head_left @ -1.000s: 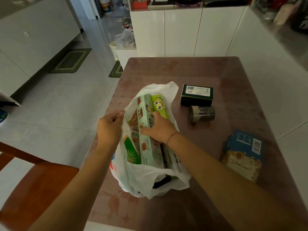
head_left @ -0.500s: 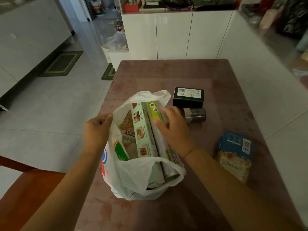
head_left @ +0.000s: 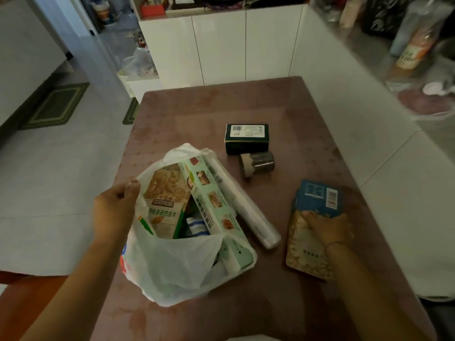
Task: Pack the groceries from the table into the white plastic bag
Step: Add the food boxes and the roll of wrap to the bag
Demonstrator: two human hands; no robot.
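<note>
A: Kitchen cabinets stand behind a reddish-brown bench [head_left: 283, 303]. What are the fingers doing?

B: The left hand [head_left: 115, 212] is pinched on the rim of the white plastic bag [head_left: 177, 271], holding its mouth open. The right hand [head_left: 330, 227] lies on the blue snack pouch [head_left: 312, 230], fingers curled over its middle; whether they have gripped it, I cannot tell.

A: How will that pouch handle?

B: Light and soft, I judge, probably crackly and a bit slippery. Better pinched by an edge than pressed flat, as the contents may crush.

A: And beyond the hands?

B: The bag lies at the bench's near left, holding a nut packet [head_left: 165, 200], a long green box [head_left: 211, 203] and a clear wrapped roll [head_left: 246, 207] that pokes out. A dark box [head_left: 247, 137] and small jar [head_left: 257, 163] on its side wait farther back, touching or nearly so.
</note>
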